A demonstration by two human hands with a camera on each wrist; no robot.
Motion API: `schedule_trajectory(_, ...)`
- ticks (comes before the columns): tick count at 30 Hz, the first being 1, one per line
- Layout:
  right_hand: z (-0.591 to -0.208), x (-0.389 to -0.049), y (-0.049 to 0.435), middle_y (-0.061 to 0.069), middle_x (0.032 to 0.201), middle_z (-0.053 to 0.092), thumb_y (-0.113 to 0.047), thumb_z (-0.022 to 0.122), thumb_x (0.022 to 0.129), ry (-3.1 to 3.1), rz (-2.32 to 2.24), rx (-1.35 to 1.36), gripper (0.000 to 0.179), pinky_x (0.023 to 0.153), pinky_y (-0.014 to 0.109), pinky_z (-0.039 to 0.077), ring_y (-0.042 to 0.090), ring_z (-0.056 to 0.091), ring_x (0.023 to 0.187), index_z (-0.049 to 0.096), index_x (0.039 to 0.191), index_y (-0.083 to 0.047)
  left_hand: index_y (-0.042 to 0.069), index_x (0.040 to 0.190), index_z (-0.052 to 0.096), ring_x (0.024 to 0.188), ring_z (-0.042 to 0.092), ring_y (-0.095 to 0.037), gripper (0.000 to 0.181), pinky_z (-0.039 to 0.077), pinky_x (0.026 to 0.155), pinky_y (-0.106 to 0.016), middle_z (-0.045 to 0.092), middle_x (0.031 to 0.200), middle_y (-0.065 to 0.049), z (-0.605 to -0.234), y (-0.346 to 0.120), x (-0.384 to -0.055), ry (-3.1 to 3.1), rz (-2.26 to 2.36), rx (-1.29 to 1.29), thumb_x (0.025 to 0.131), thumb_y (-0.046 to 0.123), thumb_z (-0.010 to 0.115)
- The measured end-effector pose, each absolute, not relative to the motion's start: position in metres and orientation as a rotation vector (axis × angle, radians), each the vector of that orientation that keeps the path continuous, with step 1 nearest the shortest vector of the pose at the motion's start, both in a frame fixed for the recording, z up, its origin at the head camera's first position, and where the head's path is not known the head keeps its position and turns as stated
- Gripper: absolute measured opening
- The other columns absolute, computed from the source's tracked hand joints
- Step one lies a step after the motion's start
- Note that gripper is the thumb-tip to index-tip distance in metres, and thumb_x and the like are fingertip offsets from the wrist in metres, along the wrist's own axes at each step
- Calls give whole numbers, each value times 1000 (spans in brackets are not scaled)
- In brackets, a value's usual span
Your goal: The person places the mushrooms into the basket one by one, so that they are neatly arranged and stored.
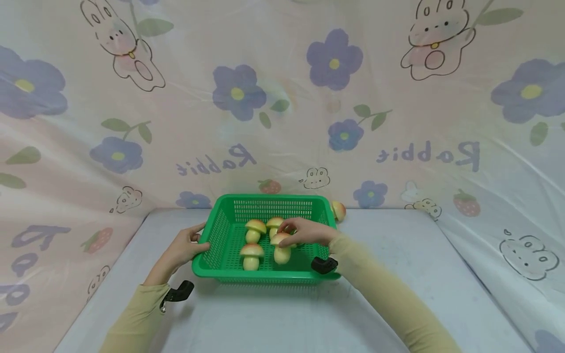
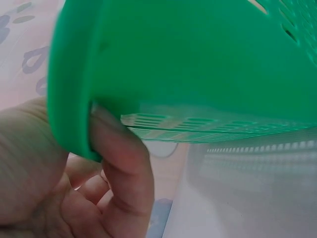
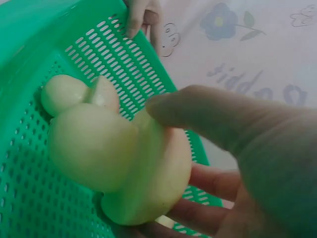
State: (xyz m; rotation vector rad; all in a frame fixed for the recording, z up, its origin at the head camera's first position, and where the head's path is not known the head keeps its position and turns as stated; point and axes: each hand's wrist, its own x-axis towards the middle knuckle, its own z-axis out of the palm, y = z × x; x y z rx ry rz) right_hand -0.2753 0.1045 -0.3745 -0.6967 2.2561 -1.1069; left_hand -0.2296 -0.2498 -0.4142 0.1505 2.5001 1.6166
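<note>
A green plastic basket [image 1: 265, 274] with perforated walls stands on the table. My left hand [image 1: 187, 245] grips its left rim, thumb on the rim and fingers curled beneath, as the left wrist view shows up close. Over the basket's inside, my right hand [image 1: 304, 231] holds a toy mushroom [image 1: 282, 254] by its cap, thumb on one side and fingers on the other. Its pale round stem [image 3: 91, 146] points away from the palm in the right wrist view. More toy mushrooms with orange-tinged caps lie in the basket, one at front left [image 1: 251, 256] and another behind it [image 1: 255, 230].
One more toy mushroom [image 1: 338, 211] lies on the table behind the basket's right back corner. The pale table [image 1: 397, 274] ends at a hanging cloth [image 1: 282, 127] printed with rabbits and flowers. Each wrist wears a black camera, one on the left [image 1: 178, 292].
</note>
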Motion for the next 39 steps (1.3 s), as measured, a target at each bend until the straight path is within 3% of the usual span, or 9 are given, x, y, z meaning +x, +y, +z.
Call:
schedule_trajectory(6, -382, -275, 97, 1, 108, 59, -26, 76, 83, 2337, -1013, -681, 36, 78, 37, 49, 23, 52, 101, 64, 114, -12, -2, 151, 17, 61, 59, -18, 75, 51, 51, -30, 55, 81, -13, -416, -251, -231, 2483, 1629, 153, 91, 3, 61)
schedule_trajectory(12, -389, -276, 93, 4, 113, 58, -22, 75, 85, 2291, -1044, -642, 36, 80, 43, 51, 20, 53, 101, 63, 117, -10, -2, 151, 17, 63, 62, -20, 75, 53, 53, -31, 57, 83, -14, -416, -252, -231, 2477, 1641, 147, 90, 2, 61)
schedule_trajectory(24, -396, -278, 85, 6, 98, 60, -18, 74, 85, 2254, -1015, -616, 31, 75, 45, 52, 16, 55, 78, 62, 112, -7, -1, 151, 18, 64, 63, -22, 74, 53, 53, -32, 58, 82, -15, -419, -251, -230, 2491, 1637, 153, 91, 3, 60)
schedule_trajectory(31, -398, -280, 81, 3, 104, 57, -20, 75, 84, 2285, -940, -599, 32, 73, 37, 53, 12, 53, 82, 62, 111, -8, -2, 151, 18, 64, 62, -22, 74, 53, 54, -31, 58, 81, -15, -415, -251, -227, 2496, 1637, 163, 91, 2, 61)
schedule_trajectory(39, -398, -282, 78, 3, 111, 55, -22, 75, 84, 2285, -898, -589, 38, 73, 36, 53, 14, 53, 91, 61, 116, -6, -1, 151, 19, 65, 63, -24, 73, 53, 54, -32, 58, 82, -15, -416, -252, -230, 2489, 1644, 166, 91, 2, 60)
